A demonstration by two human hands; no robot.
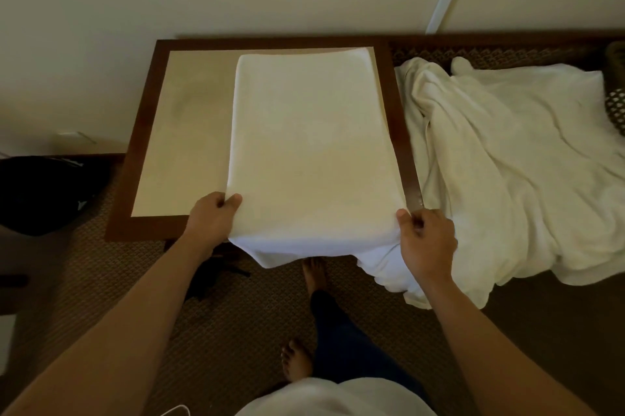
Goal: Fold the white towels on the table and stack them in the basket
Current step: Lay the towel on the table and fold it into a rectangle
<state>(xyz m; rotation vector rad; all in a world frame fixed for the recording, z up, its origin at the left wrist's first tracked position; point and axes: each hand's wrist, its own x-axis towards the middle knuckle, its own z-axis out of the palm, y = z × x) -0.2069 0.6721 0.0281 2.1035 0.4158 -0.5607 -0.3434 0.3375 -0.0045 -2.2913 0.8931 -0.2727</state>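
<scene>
— Towel (311, 145) position first: where is it relative to the fingers?

— It lies flat on the table (189, 151), stretching away from both hands toward the wall. Its near edge hangs over the table's front edge, right where the fingers grip it.

— What is the left hand (216, 209) doing?

— It pinches the near left corner of the towel, thumb on top and fingers curled underneath.

— And the right hand (422, 233)?

— It grips the near right corner, thumb on top and the other fingers curled round the bunched cloth below. More white cloth hangs down beneath that hand.

— Anything beyond the right fingers?

— Yes, a heap of crumpled towels (514, 158) lies to the right of the right hand, on a dark woven surface (500, 52) just beside the table. Whether that surface is a basket, I cannot tell.

— How does the towel sit on the table?

— Toward the right side, so bare tabletop shows ahead of the left fingers. The dark wooden frame runs around it.

— What is below the hands?

— 2 bare feet on a woven floor mat (236, 331), and a dark bag (44, 192) far left of the left fingers.
</scene>
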